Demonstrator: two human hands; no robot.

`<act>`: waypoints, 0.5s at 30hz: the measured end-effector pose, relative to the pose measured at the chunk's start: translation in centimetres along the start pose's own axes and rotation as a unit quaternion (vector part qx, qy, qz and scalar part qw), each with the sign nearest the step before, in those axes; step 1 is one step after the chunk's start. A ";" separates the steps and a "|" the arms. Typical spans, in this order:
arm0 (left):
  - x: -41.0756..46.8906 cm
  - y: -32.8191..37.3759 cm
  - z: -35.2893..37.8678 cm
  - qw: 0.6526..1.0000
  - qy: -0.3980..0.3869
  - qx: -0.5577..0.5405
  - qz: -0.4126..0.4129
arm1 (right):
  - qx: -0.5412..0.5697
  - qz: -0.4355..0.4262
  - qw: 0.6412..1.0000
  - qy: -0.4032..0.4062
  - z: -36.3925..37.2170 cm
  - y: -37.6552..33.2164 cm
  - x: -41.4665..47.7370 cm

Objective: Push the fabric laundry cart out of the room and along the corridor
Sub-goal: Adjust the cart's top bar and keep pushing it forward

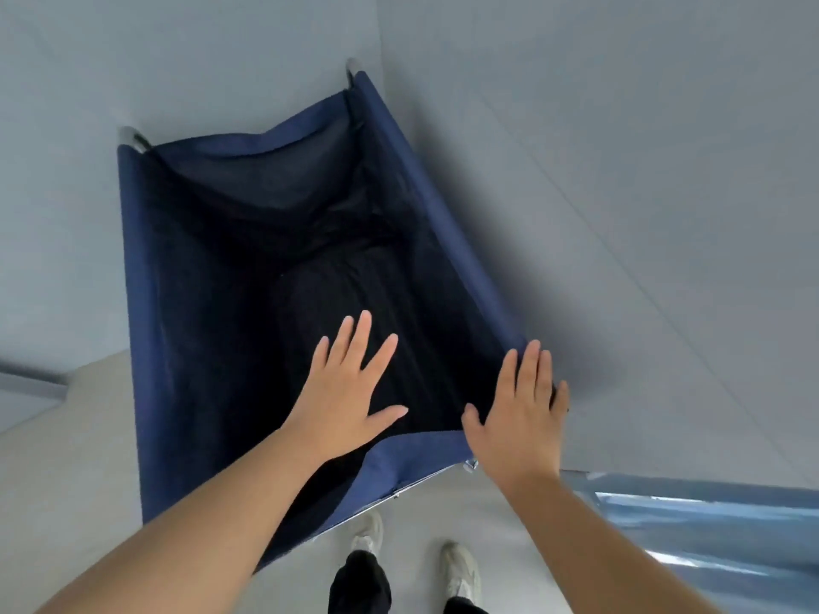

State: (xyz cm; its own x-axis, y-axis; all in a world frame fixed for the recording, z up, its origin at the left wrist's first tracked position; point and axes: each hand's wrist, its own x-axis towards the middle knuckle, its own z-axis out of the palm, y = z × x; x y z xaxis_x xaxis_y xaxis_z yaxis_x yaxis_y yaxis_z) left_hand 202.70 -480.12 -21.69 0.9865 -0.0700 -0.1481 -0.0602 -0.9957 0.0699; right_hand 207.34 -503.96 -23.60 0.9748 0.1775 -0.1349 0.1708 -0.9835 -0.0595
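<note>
— Which step is this?

— The very start, I'd say. The laundry cart (146,303) lies directly under and ahead of the fingers (361,334), its dark mouth open, with its far end seemingly close to the grey wall (620,170) beyond the fingertips.

— Do the hands have it?

— No grasp yet. The left hand (350,392) is spread flat over the cart's opening, fingers straight and apart, holding nothing. The right hand (520,414) is also flat and released, its fingers lying over the near right corner. I cannot tell whether they rest on the cloth or hover just above it.

— And the near rim (416,454)?

— It runs just behind the left palm and under the right wrist, towards the person's shoes (461,569) on the floor (465,516).

— So what comes next?

— Probably both hands draw back to that rim and close round it. Then the cart needs turning away from the wall before any push.
</note>
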 end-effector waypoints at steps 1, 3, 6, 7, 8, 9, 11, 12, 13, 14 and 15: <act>3.0 1.1 -0.5 0.999 -0.003 0.005 0.046 | 0.011 0.029 0.999 0.012 0.2 -0.5 -0.4; 7.2 2.8 -1.4 0.994 0.001 0.017 0.108 | 0.029 0.070 0.997 0.032 0.5 -1.8 -0.8; 11.9 4.0 -1.3 0.980 -0.015 0.040 0.193 | 0.068 0.160 0.983 0.057 1.2 -3.0 -0.8; 13.1 4.0 -1.2 0.976 -0.022 0.045 0.211 | 0.078 0.185 0.977 0.064 1.5 -3.3 -0.8; 14.2 4.0 -1.1 0.972 -0.026 0.051 0.226 | 0.084 0.206 0.972 0.075 1.9 -3.6 -0.9; 15.2 3.9 -1.0 0.970 -0.030 0.058 0.236 | 0.088 0.224 0.967 0.089 2.2 -3.9 -0.8; 16.4 3.6 -1.0 0.969 -0.038 0.060 0.237 | 0.098 0.245 0.958 0.113 2.7 -4.5 -0.7; 17.0 3.5 -0.7 0.967 -0.044 0.059 0.243 | 0.106 0.258 0.952 0.127 3.0 -4.6 -0.5; 17.2 3.4 -0.4 0.967 -0.046 0.051 0.245 | 0.113 0.266 0.947 0.138 3.3 -4.8 -0.4; 17.2 3.3 -0.1 0.969 -0.043 0.034 0.243 | 0.114 0.268 0.945 0.148 3.5 -4.9 -0.3; 17.3 3.3 0.2 0.969 -0.039 0.018 0.244 | 0.114 0.272 0.942 0.159 3.7 -5.0 -0.1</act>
State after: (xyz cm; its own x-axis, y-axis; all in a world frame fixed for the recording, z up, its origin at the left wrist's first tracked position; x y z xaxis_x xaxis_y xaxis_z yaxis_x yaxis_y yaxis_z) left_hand 219.59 -484.63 -24.21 0.8246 -0.5359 -0.1812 -0.5233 -0.8443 0.1157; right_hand 205.82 -498.97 -26.98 0.9086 -0.4068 0.0945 -0.3672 -0.8860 -0.2830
